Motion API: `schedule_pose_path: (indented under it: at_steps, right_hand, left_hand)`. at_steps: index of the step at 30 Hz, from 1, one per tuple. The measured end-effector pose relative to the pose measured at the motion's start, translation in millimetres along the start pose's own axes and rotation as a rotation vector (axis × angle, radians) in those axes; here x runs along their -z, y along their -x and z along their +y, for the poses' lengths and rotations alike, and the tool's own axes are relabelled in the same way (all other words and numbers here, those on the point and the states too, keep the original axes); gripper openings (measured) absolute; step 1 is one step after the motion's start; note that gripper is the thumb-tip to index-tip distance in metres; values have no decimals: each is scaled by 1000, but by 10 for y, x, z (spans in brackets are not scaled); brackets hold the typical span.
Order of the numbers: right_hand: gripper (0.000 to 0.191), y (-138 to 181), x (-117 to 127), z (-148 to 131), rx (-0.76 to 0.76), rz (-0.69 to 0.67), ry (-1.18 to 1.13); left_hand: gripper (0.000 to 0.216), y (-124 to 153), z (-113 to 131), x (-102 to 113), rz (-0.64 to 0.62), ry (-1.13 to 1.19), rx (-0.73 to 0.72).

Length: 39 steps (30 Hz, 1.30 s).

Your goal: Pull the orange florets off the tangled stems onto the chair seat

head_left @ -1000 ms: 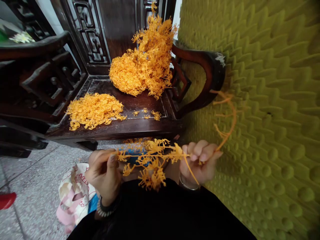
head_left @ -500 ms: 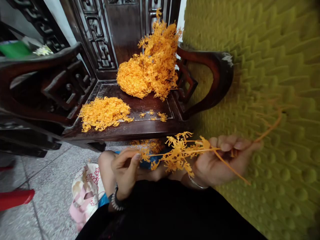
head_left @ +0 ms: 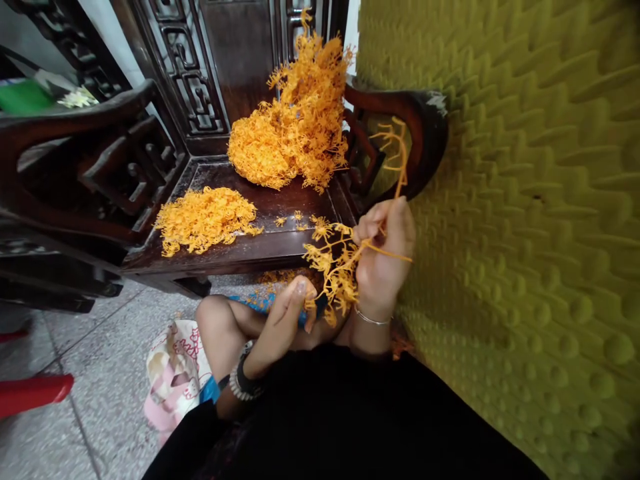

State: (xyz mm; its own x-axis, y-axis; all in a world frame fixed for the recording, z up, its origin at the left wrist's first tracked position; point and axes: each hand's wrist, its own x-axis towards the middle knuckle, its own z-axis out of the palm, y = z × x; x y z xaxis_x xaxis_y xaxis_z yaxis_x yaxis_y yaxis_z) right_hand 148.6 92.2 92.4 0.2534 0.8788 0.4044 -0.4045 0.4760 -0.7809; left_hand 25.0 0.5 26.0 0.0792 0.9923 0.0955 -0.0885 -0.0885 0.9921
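My right hand [head_left: 384, 263] is closed round an orange branched stem [head_left: 340, 267] that looks like plastic, with small spidery flower-like pieces clustered along it. Its bare upper end curls up above my fist, and a thin side shoot points right. My left hand [head_left: 287, 313] pinches at the lower left edge of the cluster, thumb on top; the exact bit between the fingertips is hidden. Just beyond, a heap of loose orange pieces [head_left: 207, 220] lies on the dark wooden chair [head_left: 270, 250]. Behind it stands a tall tangled pile of orange stems [head_left: 300, 127].
A few stray pieces [head_left: 281, 221] lie near the seat's front edge. On my right is a yellow-green textured sheet [head_left: 500, 200]. A pink and white cloth bag [head_left: 173, 373] rests on the floor at left, near a red stool leg [head_left: 37, 395]. Blue material [head_left: 260, 301] with orange bits lies below.
My right hand has come left and up, turning the stem more upright. My left hand has moved right, so the hands are closer together and the stem is no longer stretched between them.
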Motion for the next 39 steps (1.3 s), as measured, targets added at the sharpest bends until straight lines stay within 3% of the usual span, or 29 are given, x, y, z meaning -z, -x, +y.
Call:
schedule_pose_path:
  at_steps: [5,7,11,14,16,19,21,24,27,33,39]
  right_hand:
    - [41,-103,28,98,-57,-50,24]
    - [40,-111,72,81,-76,-60,-9]
    - [41,-25,172,-58,-30,98,-143]
    - [38,102,276,-288,78,213,-176]
    - [39,163,366,-470,224,307,-110]
    - [43,181,470,-666,473,478,37]
    - [41,161,463,-687,445,465,57]
    - [39,136,343,-561,256,321,-3]
    - [38,144,244,-379,165,212,6]
    - [37,170,400,-203,-36,15,99]
    - [39,140,485,-148,-88,-55,143]
  left_hand:
    - [54,55,-170,29,-236,47,50]
    - [55,53,-204,34,-245,83,49]
    - [56,107,-173,-66,-32,13,-14]
    - [53,295,-143,-76,-11,-94,-48]
    - [48,457,-174,37,32,-110,-59]
    - [39,616,-265,333,342,-66,-47]
    - [36,594,-291,499,410,-106,-35]
    - [33,324,-274,584,333,-299,-55]
    - [28,-172,-310,551,421,-435,-136]
    - [22,-1101,-530,436,485,-769,-220]
    - [38,-1407,-636,340,443,-1029,-169]
